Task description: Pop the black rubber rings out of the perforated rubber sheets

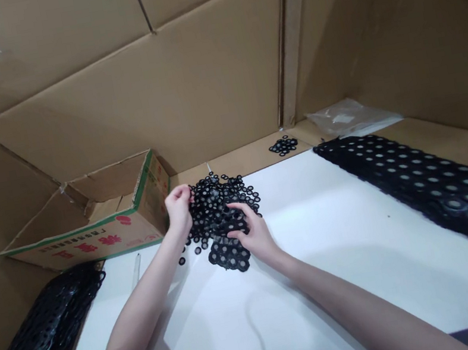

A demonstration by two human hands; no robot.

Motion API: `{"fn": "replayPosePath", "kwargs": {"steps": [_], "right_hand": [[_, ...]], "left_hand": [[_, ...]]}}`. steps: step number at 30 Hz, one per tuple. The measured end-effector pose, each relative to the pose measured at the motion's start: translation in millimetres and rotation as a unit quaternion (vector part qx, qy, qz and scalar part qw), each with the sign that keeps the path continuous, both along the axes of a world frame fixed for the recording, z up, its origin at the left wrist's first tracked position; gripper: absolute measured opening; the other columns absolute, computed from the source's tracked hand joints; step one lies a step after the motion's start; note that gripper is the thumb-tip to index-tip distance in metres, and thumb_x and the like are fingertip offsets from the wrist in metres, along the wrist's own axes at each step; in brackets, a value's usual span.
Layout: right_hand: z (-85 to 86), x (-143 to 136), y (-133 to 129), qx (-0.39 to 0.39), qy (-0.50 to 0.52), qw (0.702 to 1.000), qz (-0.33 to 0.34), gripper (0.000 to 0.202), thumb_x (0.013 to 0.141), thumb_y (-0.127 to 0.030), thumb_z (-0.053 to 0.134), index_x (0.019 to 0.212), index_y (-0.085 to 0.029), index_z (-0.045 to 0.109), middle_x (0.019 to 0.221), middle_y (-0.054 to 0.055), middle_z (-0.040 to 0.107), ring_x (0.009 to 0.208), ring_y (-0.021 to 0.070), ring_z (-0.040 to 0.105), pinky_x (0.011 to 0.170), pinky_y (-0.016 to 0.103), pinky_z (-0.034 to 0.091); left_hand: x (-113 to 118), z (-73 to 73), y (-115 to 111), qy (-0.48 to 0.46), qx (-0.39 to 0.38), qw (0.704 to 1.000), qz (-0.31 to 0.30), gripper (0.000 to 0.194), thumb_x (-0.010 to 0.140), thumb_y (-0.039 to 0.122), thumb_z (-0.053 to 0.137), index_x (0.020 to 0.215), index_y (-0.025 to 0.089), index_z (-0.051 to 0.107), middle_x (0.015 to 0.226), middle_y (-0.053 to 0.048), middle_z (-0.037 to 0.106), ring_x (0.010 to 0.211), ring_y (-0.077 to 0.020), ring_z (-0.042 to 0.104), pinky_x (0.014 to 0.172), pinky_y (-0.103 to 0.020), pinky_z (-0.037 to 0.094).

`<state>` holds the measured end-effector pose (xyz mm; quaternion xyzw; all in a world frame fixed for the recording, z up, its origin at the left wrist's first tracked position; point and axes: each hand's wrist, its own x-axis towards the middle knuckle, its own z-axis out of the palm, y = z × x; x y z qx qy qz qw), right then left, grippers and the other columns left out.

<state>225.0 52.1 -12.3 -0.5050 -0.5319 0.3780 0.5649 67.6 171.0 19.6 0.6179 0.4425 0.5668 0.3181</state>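
On the white tabletop lies a heaped pile of small black rings [206,198], some with greyish centres. At its left edge is my left hand [179,208], thumb and fingers pinched together; what they hold, if anything, is too small to make out. My right hand [256,234] rests at the pile's right side, thumb and forefinger curved and apart around dark material. Just below the fingers, a piece of black sheet [229,255] with rows of grey dots lies on the table against the pile. Several loose rings [197,251] are scattered along the pile's near left edge.
An open cardboard box [105,240] stands at the left, with black perforated strips [41,341] in front. A slim whitish tool [135,271] lies near my left forearm. At right are a long dotted black sheet [421,184] and a clear bag [352,115]. A small ring cluster [283,146] sits behind. Cardboard walls surround the table.
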Motion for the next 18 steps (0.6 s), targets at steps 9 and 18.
{"fn": "replayPosePath", "kwargs": {"steps": [9, 18], "right_hand": [[0.5, 5, 2, 0.047, -0.056, 0.997, 0.012, 0.061, 0.073, -0.017, 0.061, 0.13, -0.024, 0.043, 0.13, 0.008, 0.056, 0.117, 0.0248, 0.055, 0.101, 0.042, 0.042], [-13.5, 3, 10, 0.028, 0.054, 0.998, -0.017, 0.068, 0.072, -0.027, 0.067, 0.134, -0.023, 0.038, 0.119, 0.008, 0.061, 0.09, 0.0199, 0.064, 0.082, 0.035, 0.053]], "left_hand": [[2, 1.4, 10, 0.151, 0.082, 0.985, -0.033, 0.007, 0.076, 0.024, 0.068, 0.075, 0.019, 0.073, 0.081, -0.005, 0.069, 0.08, -0.0185, 0.061, 0.079, -0.031, 0.045], [2, 11.2, -30, 0.276, 0.252, 0.921, -0.112, 0.019, 0.091, 0.026, 0.055, 0.1, 0.02, 0.07, 0.096, -0.007, 0.067, 0.094, -0.0194, 0.058, 0.085, -0.036, 0.046]]}}
